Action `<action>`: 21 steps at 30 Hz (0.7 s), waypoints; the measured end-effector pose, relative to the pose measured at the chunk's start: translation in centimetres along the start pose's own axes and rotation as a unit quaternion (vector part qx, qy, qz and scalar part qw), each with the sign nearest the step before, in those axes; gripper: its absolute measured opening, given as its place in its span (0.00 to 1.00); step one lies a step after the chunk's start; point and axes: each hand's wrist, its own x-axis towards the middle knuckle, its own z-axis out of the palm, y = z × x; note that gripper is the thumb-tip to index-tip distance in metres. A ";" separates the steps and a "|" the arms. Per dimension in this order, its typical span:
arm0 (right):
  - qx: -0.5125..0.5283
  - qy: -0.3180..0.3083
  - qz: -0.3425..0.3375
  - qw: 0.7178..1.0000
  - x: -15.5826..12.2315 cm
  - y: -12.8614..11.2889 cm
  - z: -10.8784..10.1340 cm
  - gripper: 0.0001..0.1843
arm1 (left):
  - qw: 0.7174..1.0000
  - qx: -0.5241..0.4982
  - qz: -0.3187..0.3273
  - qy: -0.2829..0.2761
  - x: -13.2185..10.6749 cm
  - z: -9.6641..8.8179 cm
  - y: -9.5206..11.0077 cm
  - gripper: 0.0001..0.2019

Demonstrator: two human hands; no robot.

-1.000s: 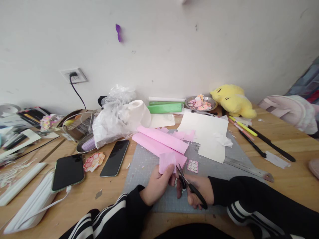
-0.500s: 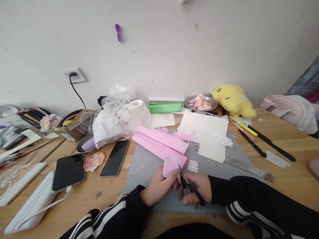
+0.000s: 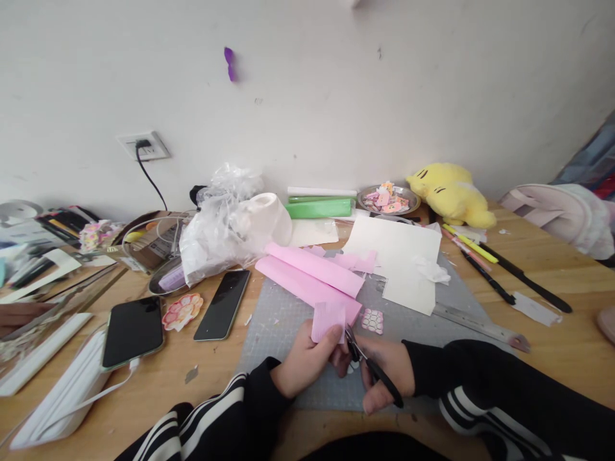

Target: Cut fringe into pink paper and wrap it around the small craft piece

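Observation:
Between thumb and fingers, my left hand (image 3: 307, 360) pinches a small piece of pink paper (image 3: 328, 319). My right hand (image 3: 390, 366) grips a pair of black-handled scissors (image 3: 373, 370), whose blades point up at the paper's right edge. Just beyond the hands, rolled pink paper (image 3: 307, 282) lies slantwise on the grey cutting mat (image 3: 269, 333). A small pink-edged cutout with a black cell pattern (image 3: 372, 321) rests right of the roll. Part of a white shape shows on the mat beneath the hands, mostly hidden.
White sheets (image 3: 408, 256) and a metal ruler (image 3: 480, 328) lie to the right, near pens (image 3: 473, 243) and a yellow plush toy (image 3: 451, 194). Two phones (image 3: 221, 306), a power strip (image 3: 60, 390) and a plastic bag (image 3: 211, 234) occupy the left. A dish of cutouts (image 3: 389, 200) stands behind.
The scissors have tilted slightly, their handles moving right and down, and my right thumb has shifted with them. The pink paper sits a little more upright. Another hand appears at the far left edge.

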 end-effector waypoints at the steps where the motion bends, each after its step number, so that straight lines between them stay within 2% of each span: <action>1: 0.004 -0.002 0.001 1.000 0.0 0.1 0.0 0.36 | 1.000 -0.002 0.003 -0.002 0.0 -0.1 -0.1 0.23; 5: 0.022 -0.020 0.029 0.999 0.2 0.9 -0.2 0.37 | 1.000 -0.013 0.017 -0.012 -0.1 -0.2 -0.4 0.22; 10: 0.034 -0.013 0.052 0.998 0.2 1.2 -0.3 0.38 | 0.999 -0.032 0.038 -0.002 -0.1 -0.2 -0.4 0.23; 15: 0.064 -0.025 0.063 0.996 0.1 0.6 -0.2 0.33 | 0.999 0.022 0.037 -0.030 -0.2 -0.4 -0.3 0.23; 21: 0.051 -0.023 0.084 0.995 0.2 0.8 -0.2 0.29 | 0.997 0.057 0.023 -0.040 -0.2 -0.5 -0.5 0.23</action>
